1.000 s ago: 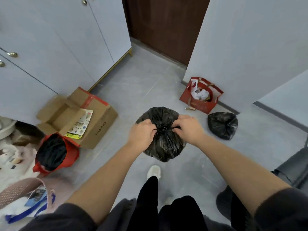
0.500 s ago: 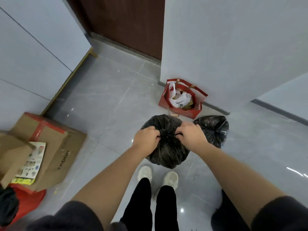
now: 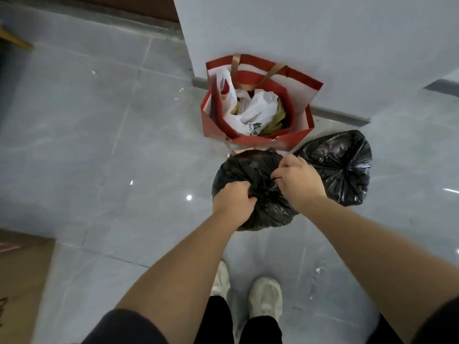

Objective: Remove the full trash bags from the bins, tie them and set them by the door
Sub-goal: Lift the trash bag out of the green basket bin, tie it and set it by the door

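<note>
– Black crinkled plastic trash bag (image 3: 269, 211), where was it?
– Start close: two white sneakers (image 3: 265, 296) stood on the glossy grey tiled floor (image 3: 99, 145), black trouser legs above them. Both bare forearms reached forward from dark sleeves. The bag was out in front of the toes, between both hands; couldn't tell if it sat on the floor or hung above it.
– Grip?
– Left hand (image 3: 233, 202) clenched, fingers curled into the gathered neck. Right hand (image 3: 298, 182) also clenched, fingers pinching the thin plastic ends at the knot. Both were grasping that bag.
– Anything beside it?
– Second black plastic trash bag (image 3: 340, 167), tied, on the floor just right of the held one and behind the right hand. Brown cardboard piece (image 3: 22, 269) at lower left edge.
– Further back?
– Red paper gift bag (image 3: 293, 141) with tan handles, open top, standing against the pale grey wall (image 3: 323, 33). A white plastic carrier bag (image 3: 258, 110) was stuffed inside. In view, the held bag's far edge overlapped its front.
– Door?
– Dark brown door (image 3: 136, 3), a strip at the top, left of the wall corner.
</note>
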Tool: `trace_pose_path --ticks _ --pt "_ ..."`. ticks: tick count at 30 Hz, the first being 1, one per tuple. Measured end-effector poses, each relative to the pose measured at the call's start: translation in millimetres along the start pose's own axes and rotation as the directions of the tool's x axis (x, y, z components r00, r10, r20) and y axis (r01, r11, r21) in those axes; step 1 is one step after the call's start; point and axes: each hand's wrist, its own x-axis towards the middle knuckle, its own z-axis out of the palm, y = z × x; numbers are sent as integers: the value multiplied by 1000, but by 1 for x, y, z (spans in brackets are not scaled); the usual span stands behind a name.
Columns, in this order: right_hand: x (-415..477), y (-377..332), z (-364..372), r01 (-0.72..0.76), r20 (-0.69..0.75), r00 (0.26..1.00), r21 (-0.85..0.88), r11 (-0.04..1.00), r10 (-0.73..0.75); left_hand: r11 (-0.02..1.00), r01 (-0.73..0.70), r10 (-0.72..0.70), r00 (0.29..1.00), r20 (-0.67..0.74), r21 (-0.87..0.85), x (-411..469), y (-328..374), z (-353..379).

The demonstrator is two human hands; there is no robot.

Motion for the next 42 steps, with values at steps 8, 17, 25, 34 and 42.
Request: trace_pose_path --ticks 8,17,25,34,42 --pt "55 27 72 -30 -175 983 150 988 56 995 -92 96 986 -135 35 73 -25 51" --pt "39 49 114 -168 278 955 206 964 107 924 -182 166 983 76 338 84 -66 67" --pt "59 48 151 -131 284 954 91 987 101 891 -149 86 983 162 430 119 -80 101" --pt "77 53 170 -150 261 956 40 988 134 861 -157 92 984 156 484 143 -90 111" --pt "19 31 87 -167 292 944 19 986 154 861 -135 67 986 153 491 70 -61 43"
